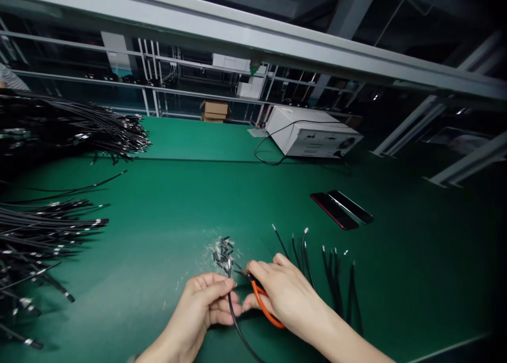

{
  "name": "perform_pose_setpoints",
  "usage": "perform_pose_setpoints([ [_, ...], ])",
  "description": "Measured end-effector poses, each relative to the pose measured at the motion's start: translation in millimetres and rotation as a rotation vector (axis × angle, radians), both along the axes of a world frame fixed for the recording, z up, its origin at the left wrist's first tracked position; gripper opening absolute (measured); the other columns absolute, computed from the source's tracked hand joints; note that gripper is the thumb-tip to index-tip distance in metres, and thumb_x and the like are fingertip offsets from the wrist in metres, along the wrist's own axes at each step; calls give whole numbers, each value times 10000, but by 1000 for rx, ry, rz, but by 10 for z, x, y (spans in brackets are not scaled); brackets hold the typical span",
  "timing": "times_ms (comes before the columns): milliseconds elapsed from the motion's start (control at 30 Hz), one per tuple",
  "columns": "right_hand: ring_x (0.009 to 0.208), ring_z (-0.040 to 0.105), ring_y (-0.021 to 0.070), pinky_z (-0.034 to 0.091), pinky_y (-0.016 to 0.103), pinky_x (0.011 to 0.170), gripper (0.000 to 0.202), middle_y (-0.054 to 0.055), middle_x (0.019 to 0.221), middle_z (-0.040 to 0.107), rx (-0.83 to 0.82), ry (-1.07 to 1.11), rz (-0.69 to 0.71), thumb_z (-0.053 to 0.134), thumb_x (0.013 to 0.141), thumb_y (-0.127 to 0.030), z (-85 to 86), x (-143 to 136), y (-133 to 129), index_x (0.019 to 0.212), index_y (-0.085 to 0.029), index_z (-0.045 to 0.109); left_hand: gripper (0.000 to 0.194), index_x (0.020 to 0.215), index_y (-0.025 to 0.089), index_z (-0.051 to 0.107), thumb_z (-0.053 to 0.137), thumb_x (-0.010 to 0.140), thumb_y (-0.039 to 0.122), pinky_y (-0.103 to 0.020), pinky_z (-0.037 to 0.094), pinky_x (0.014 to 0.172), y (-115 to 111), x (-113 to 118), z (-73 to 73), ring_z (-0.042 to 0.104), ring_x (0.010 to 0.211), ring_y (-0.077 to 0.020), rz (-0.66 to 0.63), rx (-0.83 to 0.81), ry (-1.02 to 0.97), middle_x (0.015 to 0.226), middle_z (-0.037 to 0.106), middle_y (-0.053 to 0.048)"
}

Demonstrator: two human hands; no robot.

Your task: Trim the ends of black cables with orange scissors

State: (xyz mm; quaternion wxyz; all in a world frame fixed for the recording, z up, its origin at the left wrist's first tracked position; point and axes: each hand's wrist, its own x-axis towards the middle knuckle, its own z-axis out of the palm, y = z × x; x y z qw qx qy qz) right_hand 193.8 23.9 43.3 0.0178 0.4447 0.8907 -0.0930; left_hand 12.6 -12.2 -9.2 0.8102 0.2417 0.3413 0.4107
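Between the thumb and fingers of my left hand (212,302) is a black cable (234,316), its pale stripped tip pointing away from me. My right hand (285,292) grips orange-handled scissors (259,299), whose dark, narrow blades lie just right of the cable's tip. Beyond the tip, a small pile of cut black sheath pieces (224,251) lies on the green table, with fine pale strands scattered around it. To the right of my right hand, several black cables (335,270) with bare, light ends lie on the mat, partly hidden by my forearm.
Large bundles of black cables (47,223) cover the left side of the green table (178,194). Two phones (336,211) lie side by side at right. Behind them stands a white box-shaped device (312,133) with a black cord. A metal beam (253,28) crosses overhead.
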Motion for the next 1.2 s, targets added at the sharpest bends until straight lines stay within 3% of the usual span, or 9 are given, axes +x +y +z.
perform_pose_setpoints([
  [167,593,450,161,201,288,676,390,-10,662,491,50,-95,27,512,724,-532,-77,-38,62,812,-157,453,561,981,-19,411,688,769,422,-147,446,550,-5,6,7,497,660,-141,-16,14,6,839,469,-187],
  [500,465,372,149,181,292,635,276,-6,561,463,325,-144,170,478,798,-424,-84,-34,103,746,-156,434,554,939,10,371,691,767,428,-141,422,530,-20,-9,7,509,666,-160,11,80,73,830,468,-164],
  [800,431,352,144,202,314,656,175,10,516,439,426,-218,258,412,832,-290,-44,-30,131,729,-149,403,565,945,4,384,678,779,456,-145,421,536,-4,-3,-39,509,662,-160,25,143,107,823,468,-160],
  [1033,407,375,163,211,313,638,173,8,487,461,412,-244,331,397,833,-289,-82,-21,207,729,-152,413,559,968,2,378,670,799,447,-169,438,570,-7,11,-78,508,681,-166,31,166,99,838,463,-163],
  [1200,457,466,176,261,320,646,181,24,525,519,206,-337,277,382,838,-304,-7,-58,278,772,-162,473,584,984,6,357,689,790,445,-198,456,594,-8,10,-92,502,698,-167,10,107,63,851,458,-162],
])
